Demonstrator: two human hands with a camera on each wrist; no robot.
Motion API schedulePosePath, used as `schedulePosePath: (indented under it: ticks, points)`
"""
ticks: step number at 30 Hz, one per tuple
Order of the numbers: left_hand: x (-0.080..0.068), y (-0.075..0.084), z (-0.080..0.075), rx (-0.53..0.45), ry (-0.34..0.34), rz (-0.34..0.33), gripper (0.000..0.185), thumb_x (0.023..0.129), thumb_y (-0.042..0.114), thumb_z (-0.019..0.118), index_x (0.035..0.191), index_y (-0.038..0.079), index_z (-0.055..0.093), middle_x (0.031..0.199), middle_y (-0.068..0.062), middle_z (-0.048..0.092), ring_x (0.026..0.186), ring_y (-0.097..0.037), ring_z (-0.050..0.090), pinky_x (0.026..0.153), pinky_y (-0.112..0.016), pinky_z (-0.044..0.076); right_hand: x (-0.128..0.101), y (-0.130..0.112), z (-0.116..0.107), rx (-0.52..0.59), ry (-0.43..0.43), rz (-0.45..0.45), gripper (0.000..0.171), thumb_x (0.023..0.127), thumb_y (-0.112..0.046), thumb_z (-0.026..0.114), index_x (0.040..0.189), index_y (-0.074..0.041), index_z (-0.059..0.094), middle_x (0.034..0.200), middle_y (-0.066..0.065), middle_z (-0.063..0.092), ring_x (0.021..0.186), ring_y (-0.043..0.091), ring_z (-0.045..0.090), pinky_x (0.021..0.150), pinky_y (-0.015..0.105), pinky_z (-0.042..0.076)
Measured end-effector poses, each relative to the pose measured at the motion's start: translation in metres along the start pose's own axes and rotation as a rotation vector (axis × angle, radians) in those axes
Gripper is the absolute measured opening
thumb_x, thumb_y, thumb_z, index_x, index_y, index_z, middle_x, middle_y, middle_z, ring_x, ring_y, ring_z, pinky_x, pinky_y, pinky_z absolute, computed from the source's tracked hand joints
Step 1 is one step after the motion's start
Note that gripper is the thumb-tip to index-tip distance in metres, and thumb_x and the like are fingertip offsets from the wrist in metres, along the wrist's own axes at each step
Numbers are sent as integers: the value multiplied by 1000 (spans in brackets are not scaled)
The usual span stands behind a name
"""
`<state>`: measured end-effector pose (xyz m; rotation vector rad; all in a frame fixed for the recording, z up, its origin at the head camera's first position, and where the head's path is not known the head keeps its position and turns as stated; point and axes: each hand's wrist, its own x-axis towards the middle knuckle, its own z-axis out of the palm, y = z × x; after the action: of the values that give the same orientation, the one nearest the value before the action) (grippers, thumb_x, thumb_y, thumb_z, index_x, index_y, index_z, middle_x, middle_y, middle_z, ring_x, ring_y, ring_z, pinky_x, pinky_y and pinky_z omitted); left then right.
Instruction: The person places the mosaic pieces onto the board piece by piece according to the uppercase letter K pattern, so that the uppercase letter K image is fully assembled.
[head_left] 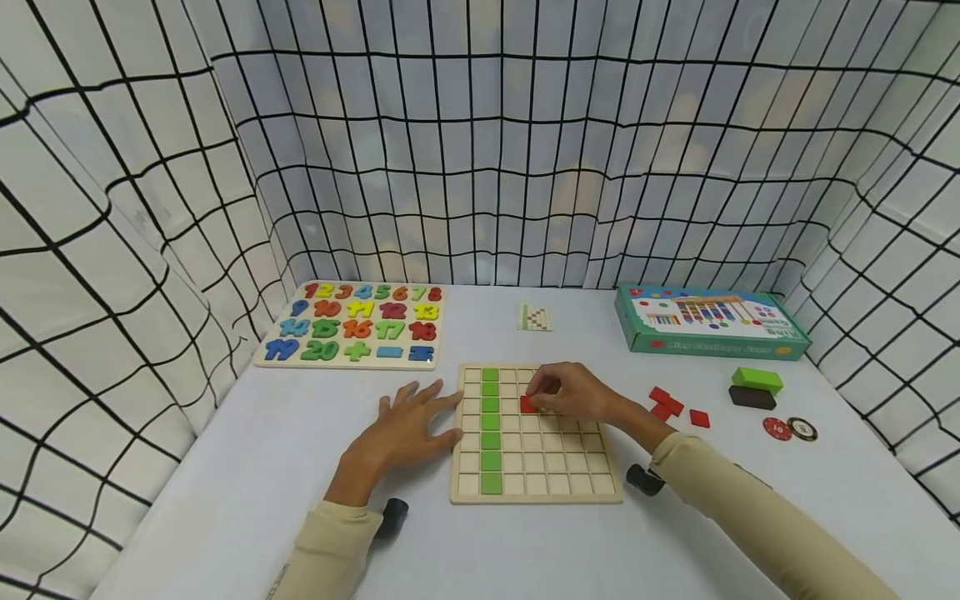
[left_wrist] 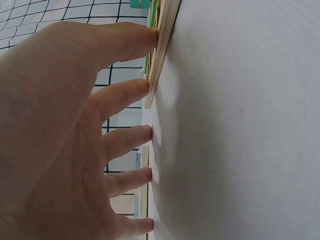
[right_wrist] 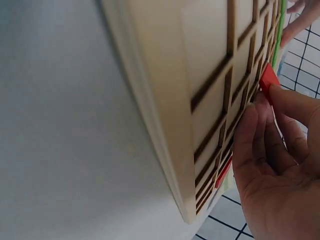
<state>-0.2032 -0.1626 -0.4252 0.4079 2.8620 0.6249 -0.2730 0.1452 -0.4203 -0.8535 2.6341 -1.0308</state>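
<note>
A wooden grid board [head_left: 513, 493] lies on the table between the hands. Several green square tiles [head_left: 491, 422] fill one of its columns, second from the left. My right hand [head_left: 572, 392] pinches a red square tile [right_wrist: 268, 78] between thumb and fingers, low over the board's cells. Another red tile [right_wrist: 223, 172] shows at the board in the right wrist view; the hand hides it in the head view. My left hand [head_left: 408, 429] lies with spread, straight fingers at the board's left edge, thumb and index fingertips against its side in the left wrist view.
Several loose red tiles [head_left: 699, 418] lie right of the board, beyond the right forearm. Further right are green [head_left: 757, 380] and black [head_left: 752, 397] blocks and two round chips [head_left: 777, 429]. A number puzzle [head_left: 345, 326], small patterned card [head_left: 535, 317] and game box [head_left: 708, 323] stand behind.
</note>
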Motion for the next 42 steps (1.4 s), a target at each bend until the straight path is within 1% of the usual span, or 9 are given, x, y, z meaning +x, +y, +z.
schedulePosePath:
  ticks: [10,16,19,26,29,31,33,38,42]
  points:
    - [0,1,0,-1,-4,1,65,100,43,68,160,27,50,172,-13,35,160,-47,18,121,-80,12,-1,1,8,-46,33,12,8,97,-9,77,104,-11,81,96,-2,73,80,11,57,71,25,50]
    - [-1,0,0,-4,-10,-2,65,100,42,69,160,26,50,172,-13,35,160,-48,18,121,-80,12,-8,2,5,-10,36,35,11,99,-12,76,109,-13,80,101,-4,75,87,12,61,79,26,54]
    - [-1,0,0,-2,-9,-2,64,100,43,68,160,27,50,172,-13,35,161,-47,18,121,-80,12,-16,4,-2,5,56,38,12,99,-12,75,111,-12,80,103,-4,75,91,14,63,82,28,55]
    - [0,-1,-1,10,-6,-1,65,101,44,68,161,27,49,172,-13,34,161,-47,17,122,-79,12,-43,22,-34,-3,117,49,12,100,-13,73,110,-8,78,102,1,74,90,17,65,73,29,56]
    - [0,0,-1,9,-5,-1,65,101,43,68,161,27,49,172,-13,34,161,-47,17,122,-79,12,-55,31,-53,-55,129,66,13,100,-11,73,110,-5,77,101,4,74,89,18,64,71,27,56]
    - [0,0,-1,9,-5,-1,65,100,43,68,161,27,49,172,-13,34,161,-47,17,122,-79,12,-63,37,-67,-106,111,97,15,99,-10,74,111,-2,76,102,6,73,90,19,64,73,28,57]
    - [0,1,-1,7,-8,0,66,100,43,68,161,27,49,172,-13,34,161,-47,17,122,-79,11,-72,41,-81,-169,67,164,20,97,-12,76,114,-1,75,104,7,73,91,20,64,76,31,57]
    - [-1,2,-1,3,-14,0,66,100,43,69,161,26,49,172,-14,34,160,-48,17,122,-79,11,-91,52,-107,-267,-124,376,47,92,-25,83,128,1,68,119,16,69,102,28,63,88,46,60]
    - [-2,2,-1,7,-10,2,65,100,43,68,161,26,50,172,-13,34,160,-48,18,122,-79,12,-100,61,-115,-291,-164,417,56,88,-30,86,129,2,65,120,18,67,107,33,60,92,52,58]
